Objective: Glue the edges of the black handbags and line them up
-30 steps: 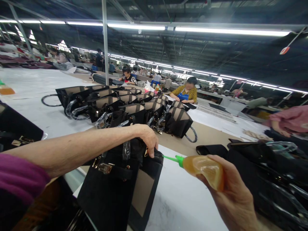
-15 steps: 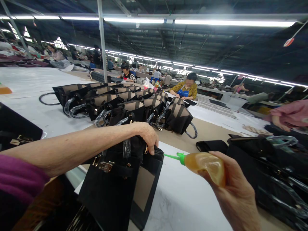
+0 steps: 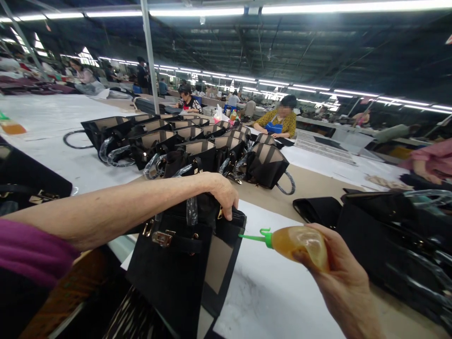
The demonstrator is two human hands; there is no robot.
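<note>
A black handbag (image 3: 169,278) with a metal clasp and a beige side panel stands tilted in front of me. My left hand (image 3: 226,195) reaches across its top, its fingers closed on the upper edge near the side panel. In my right hand (image 3: 341,263) is a squeeze bottle (image 3: 300,242) of amber liquid, lying sideways with its green nozzle pointing left. The nozzle tip is at the side edge of the bag, a little below my left fingers; whether it touches is hard to tell.
Rows of black and beige handbags (image 3: 201,148) fill the table's middle. More black bags lie at right (image 3: 381,235) and left (image 3: 31,183). Another amber bottle (image 3: 12,126) is at far left. A person in yellow (image 3: 282,120) sits across; a pink sleeve (image 3: 432,157) shows at right.
The nozzle tip has moved down along the bag's side edge, away from the top corner. My left hand keeps its hold on the bag. The whole view has shifted slightly.
</note>
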